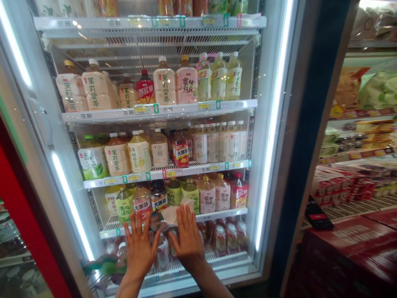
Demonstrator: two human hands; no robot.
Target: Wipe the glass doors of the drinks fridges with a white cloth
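Observation:
My left hand [139, 242] is raised with its fingers spread, palm toward the glass door of a drinks cooler. To its right, my right hand [190, 236] is also flat, its fingers closer together and the thumb out. Both appear to rest on or just before the glass. A pale patch [170, 216] shows beside and behind my right fingers; I cannot tell whether it is a cloth or a reflection. Behind the glass, nearest my hands, are a green tea bottle [125, 207], a dark-labelled bottle [159, 198] and a pink-labelled bottle [206, 196].
Several shelves of bottled drinks fill the cooler, with price tags along the shelf edge [167, 176]. Bright light strips [273, 124] line both sides. At right are an open chilled display [356, 159] and dark red boxes [356, 244]. A red frame [27, 231] stands at left.

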